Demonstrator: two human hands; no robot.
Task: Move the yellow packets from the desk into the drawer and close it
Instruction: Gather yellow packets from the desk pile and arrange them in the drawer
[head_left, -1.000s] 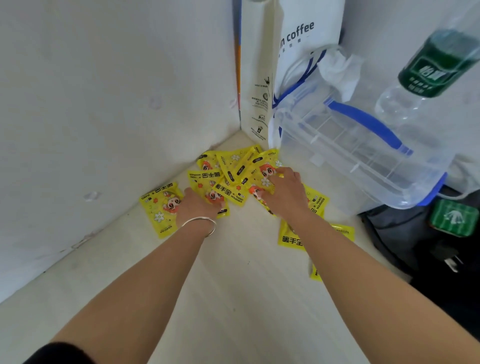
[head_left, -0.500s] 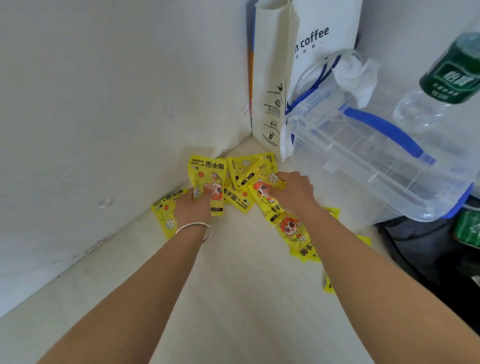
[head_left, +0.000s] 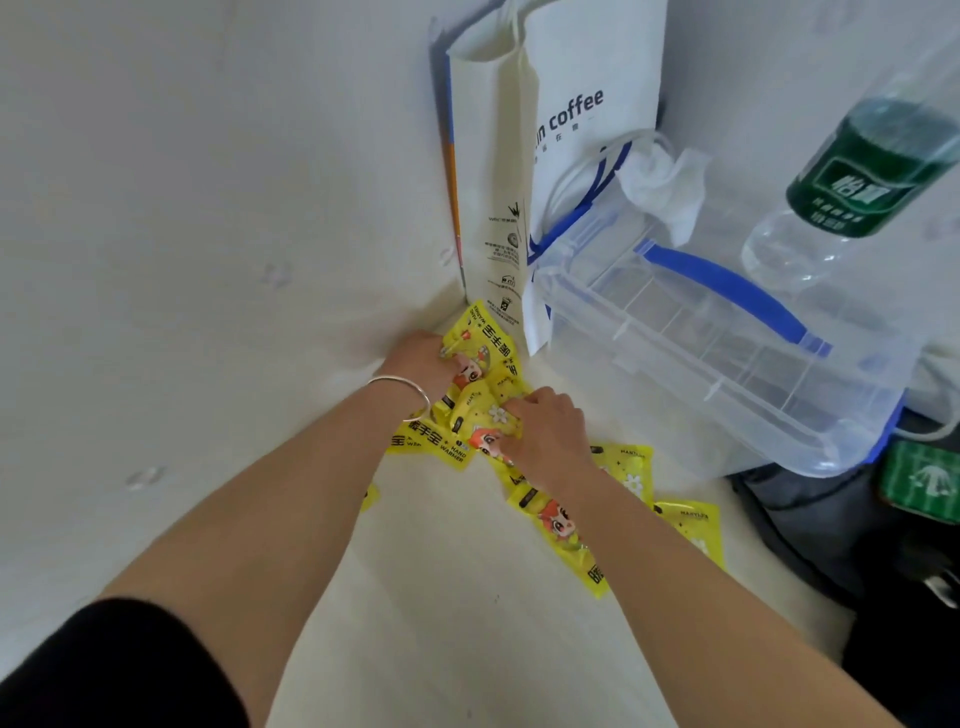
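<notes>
Several yellow packets (head_left: 485, 410) with cartoon faces lie bunched in the desk's back corner. My left hand (head_left: 423, 364), a silver bangle on its wrist, grips the left side of the bunch near the wall. My right hand (head_left: 545, 431) is closed on the right side of the same bunch. More loose yellow packets (head_left: 566, 535) lie flat under and to the right of my right forearm. One small corner of a packet (head_left: 370, 496) shows beside my left forearm. No drawer is in view.
A white paper coffee bag (head_left: 524, 171) stands in the corner against the wall. A clear plastic box with a blue handle (head_left: 727, 338) sits close on the right. A green-labelled water bottle (head_left: 857, 182) is at upper right. The desk edge and dark items (head_left: 831, 525) lie further right.
Both hands have pushed the spread-out packets together toward the corner. My left hand moved right and back, gathering the packet that lay at the far left into the bunch.
</notes>
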